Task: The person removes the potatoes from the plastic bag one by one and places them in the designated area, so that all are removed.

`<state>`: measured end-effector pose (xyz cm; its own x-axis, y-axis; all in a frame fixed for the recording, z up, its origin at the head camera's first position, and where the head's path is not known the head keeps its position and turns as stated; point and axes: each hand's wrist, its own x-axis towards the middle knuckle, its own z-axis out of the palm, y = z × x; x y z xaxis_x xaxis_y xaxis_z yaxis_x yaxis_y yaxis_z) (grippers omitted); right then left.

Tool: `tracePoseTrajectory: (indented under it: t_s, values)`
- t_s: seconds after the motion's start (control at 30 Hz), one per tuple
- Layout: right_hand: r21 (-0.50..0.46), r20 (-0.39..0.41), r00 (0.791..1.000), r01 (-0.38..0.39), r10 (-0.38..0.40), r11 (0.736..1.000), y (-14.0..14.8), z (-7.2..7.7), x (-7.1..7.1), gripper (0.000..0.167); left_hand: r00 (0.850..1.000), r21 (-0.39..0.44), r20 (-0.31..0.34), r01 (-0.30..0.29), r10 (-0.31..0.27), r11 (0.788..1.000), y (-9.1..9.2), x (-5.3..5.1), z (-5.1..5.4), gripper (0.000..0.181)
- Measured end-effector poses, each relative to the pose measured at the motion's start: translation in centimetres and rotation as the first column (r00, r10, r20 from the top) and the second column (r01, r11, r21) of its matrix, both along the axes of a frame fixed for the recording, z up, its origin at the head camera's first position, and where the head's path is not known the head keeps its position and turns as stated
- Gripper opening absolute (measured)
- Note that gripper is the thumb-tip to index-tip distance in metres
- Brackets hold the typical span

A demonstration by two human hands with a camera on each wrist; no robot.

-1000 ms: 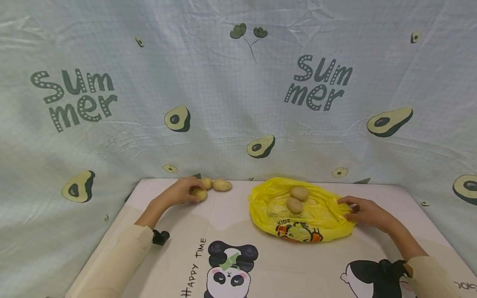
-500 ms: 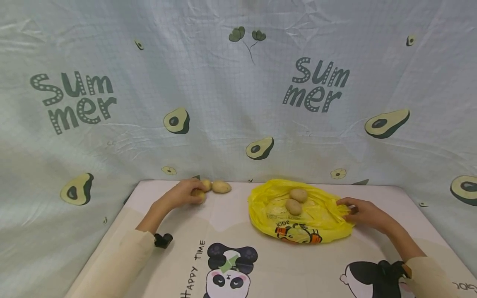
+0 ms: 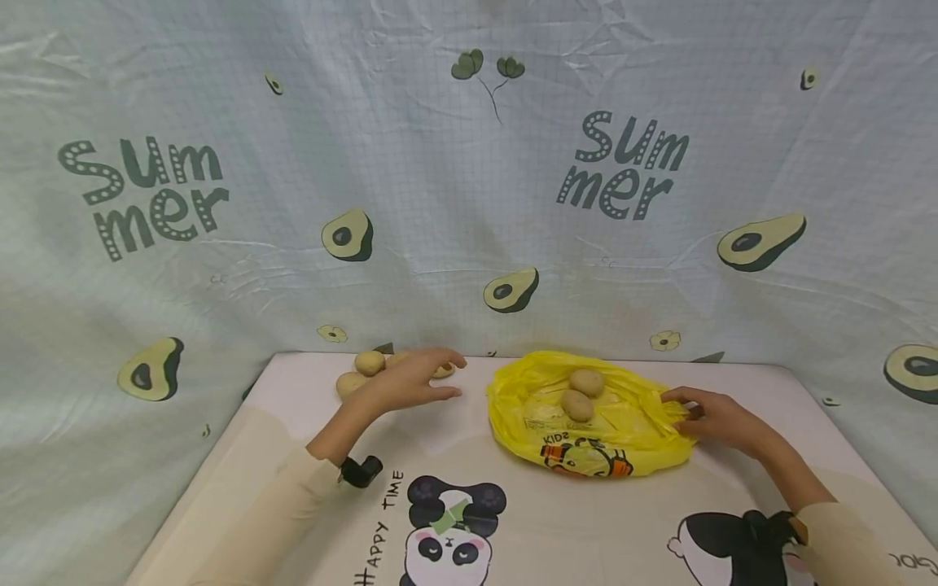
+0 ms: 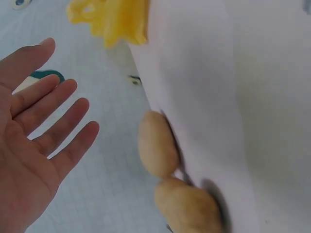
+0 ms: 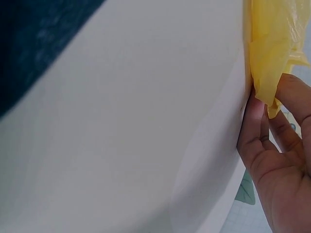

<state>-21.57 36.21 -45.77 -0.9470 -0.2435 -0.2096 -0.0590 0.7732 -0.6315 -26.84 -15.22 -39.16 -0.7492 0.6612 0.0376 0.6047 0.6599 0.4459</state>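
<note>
- Pale printed table [image 3: 601, 521] spans the bottom; avocado-print cloth [image 3: 425, 163] hangs behind.
- Yellow bag [image 3: 513, 407], right of centre, holds two potatoes [image 3: 577, 405]; right hand [image 3: 721, 419] pinches its edge.
- Loose potatoes [image 3: 370, 363] lie left of centre, partly behind the left hand [image 3: 410, 381] — fingers wide, further right than before.

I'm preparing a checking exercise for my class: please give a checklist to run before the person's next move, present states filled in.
1. Left hand free: ok, open and holding nothing.
2. Right hand holding the crinkled yellow plastic bag: ok, at its end.
3. Two oval tan potatoes inside, not merely on top: cannot tell.
4. Smooth oval tan potatoes on the left fully visible from the head: not ok, left hand partly blocks them.
</note>
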Motion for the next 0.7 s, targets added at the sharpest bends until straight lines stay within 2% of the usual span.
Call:
tracePoseTrajectory:
  t_s: [0.13,0.37,0.53,0.7]
  values:
    - [-0.009,0.003,1.000,0.001,-0.001,1.000,0.1,0.0,-0.1,0.047,0.999,0.019,0.018,0.047,-0.047,0.999,1.7,0.5,0.8,0.046]
    - [-0.002,-0.011,1.000,-0.015,0.014,1.000,0.2,0.0,-0.1,0.046,0.994,0.038,0.014,0.107,-0.107,0.994,4.0,0.5,1.5,0.048]
    - [-0.013,-0.015,1.000,-0.015,0.015,1.000,0.2,0.0,0.0,0.046,0.986,0.062,0.027,0.161,-0.163,0.985,5.6,0.0,1.5,0.048]
    - [-0.015,-0.008,1.000,-0.007,0.007,1.000,0.2,-0.1,0.0,0.046,0.980,0.084,0.039,0.191,-0.195,0.978,7.1,-0.6,1.2,0.048]
